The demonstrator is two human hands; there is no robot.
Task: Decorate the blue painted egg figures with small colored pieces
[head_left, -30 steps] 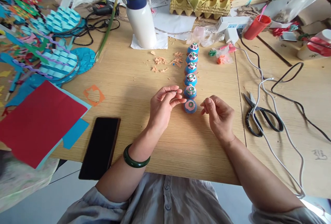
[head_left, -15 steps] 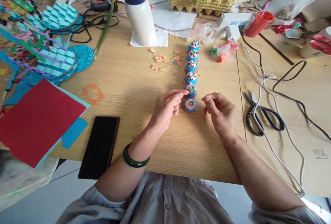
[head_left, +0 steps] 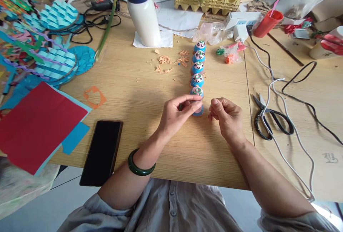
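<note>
Several blue domed pieces with pink tops and small dark and green bits form a row (head_left: 197,67) running away from me. My left hand (head_left: 178,112) is over the nearest piece (head_left: 198,111) and partly hides it, thumb and forefinger stretched to the right with a gap between them. Just right of that piece, my right hand (head_left: 226,117) is pinched closed, thumb against forefinger. A tiny greenish bit shows at its fingertips, too small to make out clearly. A dark green bangle (head_left: 140,164) circles my left wrist.
A phone (head_left: 102,152) and red paper (head_left: 40,128) lie left. Black-handled scissors (head_left: 273,117) and cables are right. Behind stand a white bottle (head_left: 143,14), egg cartons (head_left: 209,1) and a red cup (head_left: 268,23). Orange scraps (head_left: 164,59) lie beyond my left hand.
My left hand has moved slightly right, over the nearest piece, and its thumb and forefinger have spread apart. My right hand stays pinched in nearly the same place.
</note>
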